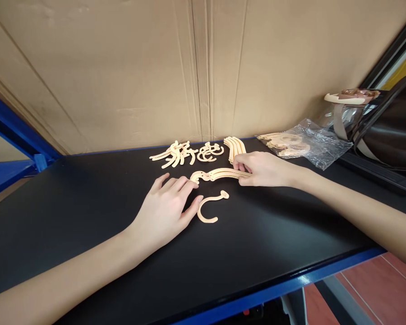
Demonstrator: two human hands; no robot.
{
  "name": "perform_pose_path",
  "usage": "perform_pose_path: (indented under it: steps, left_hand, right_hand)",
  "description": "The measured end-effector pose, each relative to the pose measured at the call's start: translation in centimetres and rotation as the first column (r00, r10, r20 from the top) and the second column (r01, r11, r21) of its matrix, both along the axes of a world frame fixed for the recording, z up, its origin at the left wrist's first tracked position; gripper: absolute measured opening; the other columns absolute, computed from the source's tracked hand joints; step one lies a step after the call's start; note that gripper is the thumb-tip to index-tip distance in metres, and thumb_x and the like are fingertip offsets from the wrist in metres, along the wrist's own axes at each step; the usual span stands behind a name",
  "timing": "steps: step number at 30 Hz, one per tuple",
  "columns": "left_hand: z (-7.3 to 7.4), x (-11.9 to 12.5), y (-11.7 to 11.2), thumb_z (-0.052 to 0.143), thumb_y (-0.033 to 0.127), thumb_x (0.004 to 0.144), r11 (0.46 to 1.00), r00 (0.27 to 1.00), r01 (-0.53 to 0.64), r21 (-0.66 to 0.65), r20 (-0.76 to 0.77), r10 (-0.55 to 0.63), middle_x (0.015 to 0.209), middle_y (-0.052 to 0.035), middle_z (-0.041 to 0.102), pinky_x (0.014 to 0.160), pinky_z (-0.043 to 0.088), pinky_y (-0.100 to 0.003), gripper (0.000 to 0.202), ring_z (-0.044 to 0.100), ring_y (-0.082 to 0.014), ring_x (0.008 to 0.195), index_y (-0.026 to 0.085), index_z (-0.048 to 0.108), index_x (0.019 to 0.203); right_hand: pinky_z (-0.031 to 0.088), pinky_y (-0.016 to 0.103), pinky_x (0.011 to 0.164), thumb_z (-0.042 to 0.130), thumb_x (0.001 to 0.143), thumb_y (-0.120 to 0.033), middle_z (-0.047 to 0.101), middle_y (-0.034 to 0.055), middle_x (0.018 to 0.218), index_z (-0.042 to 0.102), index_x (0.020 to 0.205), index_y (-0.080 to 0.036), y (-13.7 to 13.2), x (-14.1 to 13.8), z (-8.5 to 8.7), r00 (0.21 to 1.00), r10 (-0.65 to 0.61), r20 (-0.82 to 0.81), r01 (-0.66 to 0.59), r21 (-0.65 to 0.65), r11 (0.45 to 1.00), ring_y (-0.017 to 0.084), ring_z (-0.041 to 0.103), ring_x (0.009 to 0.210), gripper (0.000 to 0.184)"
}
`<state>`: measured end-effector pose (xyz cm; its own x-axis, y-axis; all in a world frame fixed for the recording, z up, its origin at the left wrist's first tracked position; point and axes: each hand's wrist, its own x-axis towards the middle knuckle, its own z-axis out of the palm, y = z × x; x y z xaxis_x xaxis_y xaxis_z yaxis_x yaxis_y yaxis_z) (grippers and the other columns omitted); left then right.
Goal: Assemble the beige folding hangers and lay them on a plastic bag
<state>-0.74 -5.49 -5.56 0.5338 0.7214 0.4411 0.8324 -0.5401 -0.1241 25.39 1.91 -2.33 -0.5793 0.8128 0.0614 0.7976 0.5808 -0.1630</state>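
Left hand (pixel 165 210) flat, fingers spread at curved strip (pixel 219 174) left end; right hand (pixel 262 169) fingers pinching its right end, hook (pixel 210 208) loose by left thumb.

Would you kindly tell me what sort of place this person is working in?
Probably a workshop assembly bench: black worktop with blue metal edge, brown cardboard backing sheet, heaps of like beige plastic curved parts, and the right hand pinching one long beige curved strip.

Curved strip (pixel 219 174): right end is covered by the right hand (pixel 264 169).
Plastic bag (pixel 325 146), rear right corner of the surface: contents are blurred by wrinkled film.
Dark bag (pixel 395 126): cut off by the right picture edge.
Small pieces (pixel 177 154), rear edge: too small for single shapes to be told.
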Motion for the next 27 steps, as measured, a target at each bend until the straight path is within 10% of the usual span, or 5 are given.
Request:
perform_pose_path:
  steps: [10,15,19,27]
  left_hand:
    - [-0.1,0.2,0.0,0.039,0.033,0.098,0.999,0.999,-0.03,-0.024,0.009,0.031,0.096,-0.0047,0.068,0.103,0.041,-0.049,0.03,0.066,-0.0219,0.087,0.016,0.063,0.103]
    - [0.1,0.2,0.0,0.04,0.031,0.097,1.0,1.0,-0.009,-0.006,0.005,0.009,0.098,-0.0054,0.069,0.109,0.033,-0.054,0.028,0.067,-0.0232,0.088,0.016,0.063,0.102]
    - [0.1,0.2,-0.1,0.041,0.029,0.095,1.0,1.0,0.0,0.006,0.017,0.0,0.099,-0.0058,0.07,0.109,0.032,-0.055,0.027,0.068,-0.0243,0.088,0.017,0.064,0.101]
    - [0.4,0.4,-0.2,0.033,0.026,0.097,1.0,1.0,-0.009,-0.03,0.026,0.01,0.101,-0.0066,0.071,0.11,0.029,-0.056,0.031,0.068,-0.0248,0.091,0.015,0.061,0.107]
  right_hand:
    - [0.033,0.026,0.059,0.051,0.088,-0.058,0.065,0.0008,0.083,0.061,0.09,-0.022,-1.4,-0.1,1.3,0.99,0.134,0.035,-0.136,0.073,0.988,0.016,0.057,0.067,0.037]
    - [0.038,0.026,0.064,0.05,0.093,-0.05,0.062,0.0034,0.095,0.067,0.109,-0.023,-2.7,-1.7,-0.1,0.93,0.365,-0.027,-0.358,0.145,0.922,0.016,0.06,0.08,0.035]
    - [0.035,0.025,0.058,0.053,0.093,-0.033,0.061,0.001,0.082,0.067,0.086,-0.019,-3.4,-2.4,-1.2,0.91,0.41,-0.059,-0.401,0.117,0.908,0.012,0.055,0.067,0.022]
    - [0.038,0.022,0.057,0.065,0.073,-0.019,0.056,-0.0047,0.065,0.063,0.074,-0.018,-2.6,-2.0,-0.7,0.869,0.178,-0.462,-0.246,-0.09,0.965,0.008,0.048,0.058,0.003]
